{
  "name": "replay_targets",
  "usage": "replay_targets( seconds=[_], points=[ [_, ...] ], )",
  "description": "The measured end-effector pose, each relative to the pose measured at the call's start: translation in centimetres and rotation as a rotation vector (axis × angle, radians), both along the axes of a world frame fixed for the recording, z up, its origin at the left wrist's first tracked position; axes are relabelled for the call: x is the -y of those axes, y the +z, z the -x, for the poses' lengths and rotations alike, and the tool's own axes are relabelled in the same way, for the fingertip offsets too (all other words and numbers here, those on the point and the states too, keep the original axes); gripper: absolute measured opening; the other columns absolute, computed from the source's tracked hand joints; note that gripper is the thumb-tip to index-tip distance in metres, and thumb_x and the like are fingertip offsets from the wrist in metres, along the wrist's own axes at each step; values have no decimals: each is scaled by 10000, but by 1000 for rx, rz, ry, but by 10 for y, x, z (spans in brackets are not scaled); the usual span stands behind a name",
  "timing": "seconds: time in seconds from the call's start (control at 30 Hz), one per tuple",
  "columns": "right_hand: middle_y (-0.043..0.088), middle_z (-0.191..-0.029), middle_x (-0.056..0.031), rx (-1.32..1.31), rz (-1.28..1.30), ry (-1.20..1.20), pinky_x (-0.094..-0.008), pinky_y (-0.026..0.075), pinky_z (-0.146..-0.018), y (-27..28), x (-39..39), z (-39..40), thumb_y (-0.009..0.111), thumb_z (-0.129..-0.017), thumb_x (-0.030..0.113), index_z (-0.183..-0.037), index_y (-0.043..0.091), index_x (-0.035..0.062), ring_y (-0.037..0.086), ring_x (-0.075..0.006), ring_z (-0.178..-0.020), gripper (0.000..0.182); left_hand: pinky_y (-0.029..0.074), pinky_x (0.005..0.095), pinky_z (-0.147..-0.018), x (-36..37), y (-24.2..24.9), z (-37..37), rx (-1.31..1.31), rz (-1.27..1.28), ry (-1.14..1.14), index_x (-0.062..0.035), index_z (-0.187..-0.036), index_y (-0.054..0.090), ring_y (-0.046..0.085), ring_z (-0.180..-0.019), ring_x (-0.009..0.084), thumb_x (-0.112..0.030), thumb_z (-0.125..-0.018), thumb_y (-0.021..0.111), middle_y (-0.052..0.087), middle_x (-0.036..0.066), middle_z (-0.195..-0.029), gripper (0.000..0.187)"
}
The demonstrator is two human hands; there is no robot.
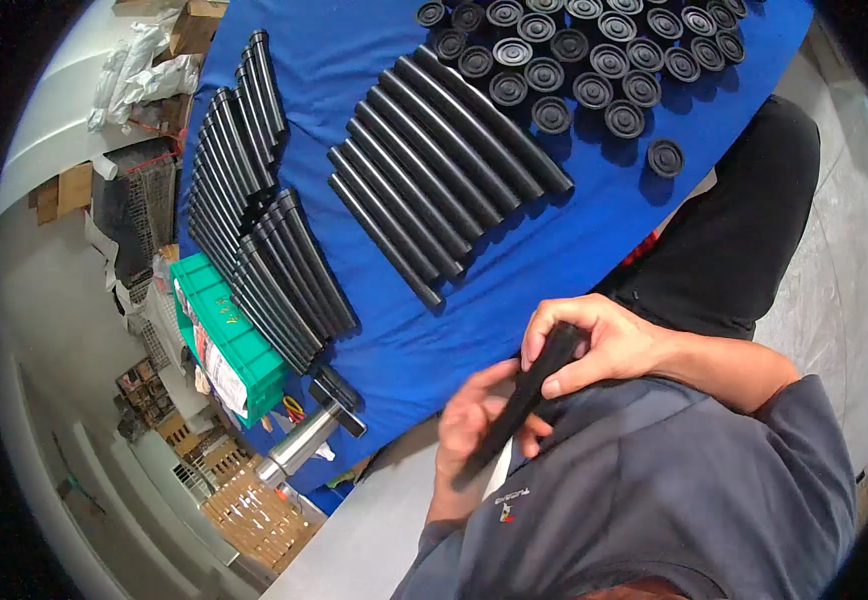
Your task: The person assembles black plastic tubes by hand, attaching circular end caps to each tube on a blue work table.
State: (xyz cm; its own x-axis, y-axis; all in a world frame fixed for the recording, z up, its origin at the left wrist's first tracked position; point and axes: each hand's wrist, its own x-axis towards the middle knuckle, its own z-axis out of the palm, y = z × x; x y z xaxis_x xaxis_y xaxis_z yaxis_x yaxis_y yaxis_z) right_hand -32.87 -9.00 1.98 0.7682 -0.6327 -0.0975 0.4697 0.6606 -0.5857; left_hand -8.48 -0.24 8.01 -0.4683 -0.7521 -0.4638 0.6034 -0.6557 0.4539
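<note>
Close to my shirt, a short black tube (525, 400) slants down to the left between both hands. My right hand (594, 350) is closed around its upper end, with the thumb along the near side. Around the lower part is my left hand (466, 425), its fingers on both sides of the tube and smeared by motion. A thin white strip (499, 470) shows just below the tube by that hand. Several black tubes (449, 165) lie in a row on the blue cloth (424, 345) ahead of me.
More black tubes (299, 265) with banded ends are grouped farther left. Round black ringed caps (592, 90) stand at the upper right, one cap (665, 158) apart. A green crate (254, 370) is at the table's left edge, near a silvery cylinder (299, 448) and scissors (294, 408).
</note>
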Motion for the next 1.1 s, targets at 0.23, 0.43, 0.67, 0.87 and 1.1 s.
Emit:
replay_targets(
  seconds=[0.23,0.43,0.67,0.87,1.1],
  points=[
    [626,-1005,-104,-318,641,-254,-362,512,-819,1,1,-9,784,-847,97,-1053,606,13,637,-237,-932,285,569,482,-852,16,-13,0,275,302,310,-17,-1352,587,660,-982,332,-328,-869,798,673,181,-1054,612],
    [616,-1049,-116,-298,708,-115,-358,532,-773,3,1,-10,804,-867,175,-1163,629,19,637,-250,-924,377,535,431,-856,36,2,8,554,397,227,13,-1307,631,635,-1000,306,-337,-896,791,639,128,-1102,563],
    [598,-1093,-69,-229,618,-170,-270,491,-660,12,13,-1,792,-892,141,-1350,592,45,578,-127,-846,509,547,368,-889,26,-7,-3,485,247,-218,15,-1347,564,644,-1093,224,-141,-891,788,637,160,-1270,532],
    [625,-1072,-75,-165,590,-83,-287,501,-662,3,9,-3,790,-885,104,-1226,661,37,597,-145,-787,371,563,340,-852,16,-17,2,373,96,-243,27,-1294,555,669,-1018,205,-88,-878,785,648,143,-1239,489],
    [606,-927,-84,-224,594,-113,-338,501,-648,6,11,-3,791,-882,202,-1030,631,24,628,-190,-775,281,533,309,-751,15,-18,-10,441,132,-313,44,-1173,645,671,-868,195,-191,-916,747,670,134,-1118,363]
  ],
)
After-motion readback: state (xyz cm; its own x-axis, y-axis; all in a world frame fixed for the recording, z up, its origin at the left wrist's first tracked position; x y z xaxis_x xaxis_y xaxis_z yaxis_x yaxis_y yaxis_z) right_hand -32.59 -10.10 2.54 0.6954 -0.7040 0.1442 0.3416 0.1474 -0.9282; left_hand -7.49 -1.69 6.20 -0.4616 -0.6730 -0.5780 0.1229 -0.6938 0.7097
